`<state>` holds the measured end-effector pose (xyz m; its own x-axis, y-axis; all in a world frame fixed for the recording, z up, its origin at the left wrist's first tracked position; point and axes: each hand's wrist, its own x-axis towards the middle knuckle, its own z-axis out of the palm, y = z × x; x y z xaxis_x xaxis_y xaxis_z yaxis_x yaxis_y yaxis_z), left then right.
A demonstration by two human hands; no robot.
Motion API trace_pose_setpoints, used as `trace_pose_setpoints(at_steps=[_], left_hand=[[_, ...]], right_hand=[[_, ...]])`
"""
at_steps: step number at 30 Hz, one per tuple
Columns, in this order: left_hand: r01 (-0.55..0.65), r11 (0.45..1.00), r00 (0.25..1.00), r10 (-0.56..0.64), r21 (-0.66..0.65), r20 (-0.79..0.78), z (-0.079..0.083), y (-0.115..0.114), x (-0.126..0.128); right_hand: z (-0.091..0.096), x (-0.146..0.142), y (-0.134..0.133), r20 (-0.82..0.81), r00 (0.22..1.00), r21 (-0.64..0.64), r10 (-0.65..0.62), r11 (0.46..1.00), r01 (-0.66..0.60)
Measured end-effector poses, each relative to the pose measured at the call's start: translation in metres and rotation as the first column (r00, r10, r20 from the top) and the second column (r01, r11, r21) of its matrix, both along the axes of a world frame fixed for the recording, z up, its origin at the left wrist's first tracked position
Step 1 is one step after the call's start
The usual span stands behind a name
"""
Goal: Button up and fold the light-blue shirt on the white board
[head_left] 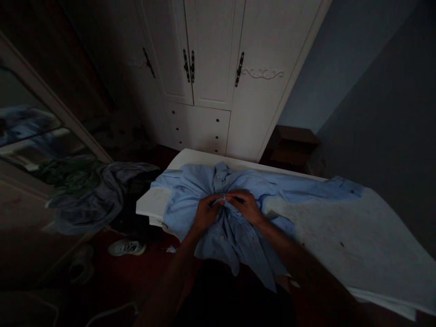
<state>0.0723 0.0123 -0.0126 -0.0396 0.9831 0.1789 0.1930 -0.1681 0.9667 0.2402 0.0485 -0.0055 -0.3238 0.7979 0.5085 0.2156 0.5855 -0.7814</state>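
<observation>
A light blue button-up shirt point(185, 190) lies spread over a white-covered ironing board point(340, 231), one sleeve stretched to the right and its lower hem hanging over the near edge. My left hand point(207, 211) and my right hand point(245, 206) meet at the middle of its front. The fingers of both are closed, pinching the shirt's front placket between them. Folds of cloth radiate from that spot. Whether a button sits between the fingertips is too small to make out. One button shows lower on the front.
Behind the board stands a white wardrobe point(259, 109) with drawers. A small brown cabinet point(294, 143) is by the wall at the right. Piled clothes point(98, 195) are on the left, beside a mirror point(30, 127). On the red floor lies a white shoe point(126, 247).
</observation>
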Motion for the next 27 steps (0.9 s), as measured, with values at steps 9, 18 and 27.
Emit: trace_pose_setpoints(at_steps=[9,18,27], left_hand=[[0.022,1.0,1.0,-0.022,0.016,-0.004,-0.002,0.0,-0.001],[-0.037,0.999,0.999,0.037,0.032,0.012,0.004,0.001,0.003],[-0.241,0.969,0.965,0.233,0.052,0.118,0.007,-0.009,-0.008]], right_hand=[[-0.006,0.0,0.002,0.05,0.997,0.057,-0.051,0.997,0.048],[-0.001,-0.001,-0.003,0.075,0.997,0.183,-0.002,0.983,-0.011],[0.002,0.013,0.003,0.123,0.986,0.215,-0.111,0.973,0.082]])
